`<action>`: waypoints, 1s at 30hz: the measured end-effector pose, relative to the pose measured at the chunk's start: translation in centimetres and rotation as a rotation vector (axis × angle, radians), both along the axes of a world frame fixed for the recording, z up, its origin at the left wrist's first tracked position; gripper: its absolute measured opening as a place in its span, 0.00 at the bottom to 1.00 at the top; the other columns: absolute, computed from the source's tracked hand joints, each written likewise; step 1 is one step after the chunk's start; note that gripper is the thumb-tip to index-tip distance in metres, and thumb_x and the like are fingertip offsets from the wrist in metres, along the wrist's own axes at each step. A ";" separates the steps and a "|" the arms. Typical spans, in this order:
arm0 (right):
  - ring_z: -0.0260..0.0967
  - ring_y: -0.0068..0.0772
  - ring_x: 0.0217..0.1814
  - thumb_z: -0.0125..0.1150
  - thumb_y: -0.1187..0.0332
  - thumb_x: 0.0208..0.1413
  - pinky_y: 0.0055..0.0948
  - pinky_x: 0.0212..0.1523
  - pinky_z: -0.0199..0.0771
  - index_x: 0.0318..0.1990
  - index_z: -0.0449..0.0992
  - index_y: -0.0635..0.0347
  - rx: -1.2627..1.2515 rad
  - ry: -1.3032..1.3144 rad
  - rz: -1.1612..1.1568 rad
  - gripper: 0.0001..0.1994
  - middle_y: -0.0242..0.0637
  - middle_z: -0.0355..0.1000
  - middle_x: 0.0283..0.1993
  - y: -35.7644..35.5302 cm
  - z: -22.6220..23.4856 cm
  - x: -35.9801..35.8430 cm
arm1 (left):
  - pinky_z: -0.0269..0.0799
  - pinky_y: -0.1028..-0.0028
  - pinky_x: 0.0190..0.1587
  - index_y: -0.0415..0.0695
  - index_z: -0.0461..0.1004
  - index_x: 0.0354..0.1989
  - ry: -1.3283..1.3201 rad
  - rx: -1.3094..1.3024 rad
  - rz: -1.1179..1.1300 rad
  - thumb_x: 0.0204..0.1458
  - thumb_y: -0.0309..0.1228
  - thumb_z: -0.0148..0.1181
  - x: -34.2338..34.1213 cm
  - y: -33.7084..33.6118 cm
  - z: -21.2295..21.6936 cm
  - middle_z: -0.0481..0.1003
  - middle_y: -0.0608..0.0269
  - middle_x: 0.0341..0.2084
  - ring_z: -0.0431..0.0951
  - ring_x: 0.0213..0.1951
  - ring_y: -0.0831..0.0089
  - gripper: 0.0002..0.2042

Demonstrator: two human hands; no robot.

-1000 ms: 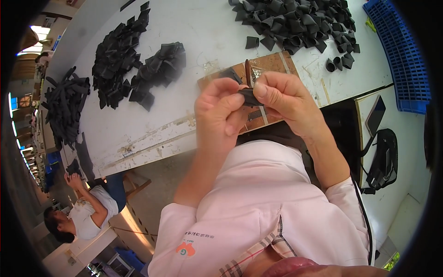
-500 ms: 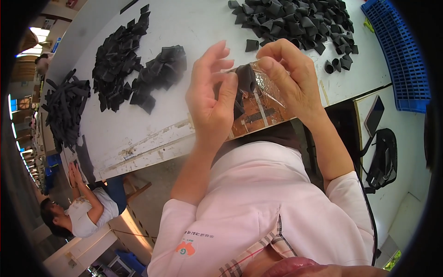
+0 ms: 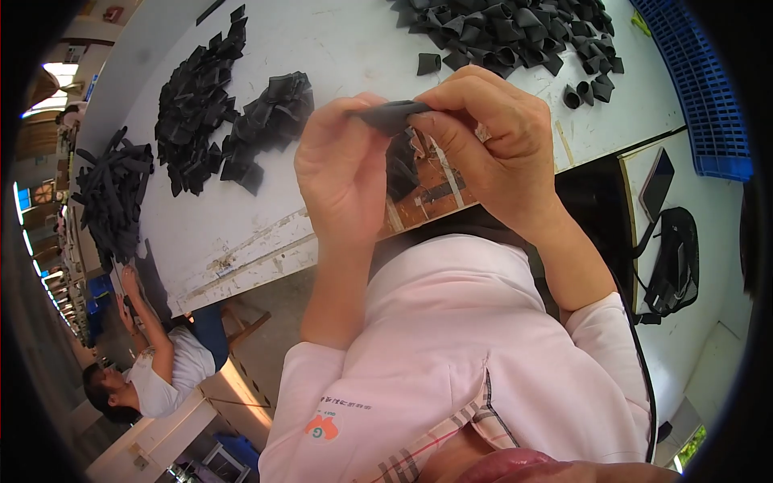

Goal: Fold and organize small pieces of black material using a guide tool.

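black piece (image 3: 389, 117) | left fingers (image 3: 345, 110): holding | right fingers (image 3: 455, 94): gripping again

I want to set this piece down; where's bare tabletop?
White table shows bare between the third pile from left and the upper-right pile, and below the third pile toward the near edge. Crowded: left piles, and the brown board beneath your right hand.

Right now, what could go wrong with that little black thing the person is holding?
The black fabric piece might slip, since the left hand and right hand seem to grip just its ends. If put down on the left, it could get mixed up: the long heap and smaller heap of black pieces lie close together there.
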State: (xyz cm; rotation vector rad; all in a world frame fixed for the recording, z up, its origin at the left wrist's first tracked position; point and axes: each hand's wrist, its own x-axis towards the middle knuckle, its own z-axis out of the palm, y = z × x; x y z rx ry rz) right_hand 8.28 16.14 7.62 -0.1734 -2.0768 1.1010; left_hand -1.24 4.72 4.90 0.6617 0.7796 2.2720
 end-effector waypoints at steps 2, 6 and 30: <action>0.64 0.22 0.23 0.61 0.78 0.42 0.17 0.22 0.63 0.28 0.72 0.65 -0.006 0.012 -0.011 0.05 0.33 0.68 0.23 -0.1 -1.1 -0.2 | 0.65 0.69 0.46 0.38 0.70 0.38 0.098 -0.077 0.065 0.51 0.22 0.49 0.3 -0.1 -0.2 0.70 0.56 0.37 0.70 0.40 0.70 0.07; 0.63 0.30 0.19 0.61 0.76 0.41 0.25 0.19 0.61 0.25 0.72 0.62 0.034 0.103 -0.106 0.03 0.34 0.65 0.20 -0.6 -1.9 -0.7 | 0.65 0.72 0.45 0.36 0.69 0.39 0.292 -0.130 0.171 0.51 0.22 0.49 0.1 -0.1 0.0 0.70 0.56 0.38 0.70 0.40 0.72 0.08; 0.63 0.26 0.19 0.60 0.77 0.42 0.22 0.19 0.60 0.22 0.70 0.60 0.102 -0.046 -0.006 0.04 0.32 0.66 0.20 0.7 -1.2 -1.0 | 0.64 0.84 0.30 0.36 0.72 0.32 0.554 -0.492 0.395 0.47 0.24 0.56 -2.1 0.1 -1.6 0.73 0.66 0.23 0.69 0.26 0.82 0.05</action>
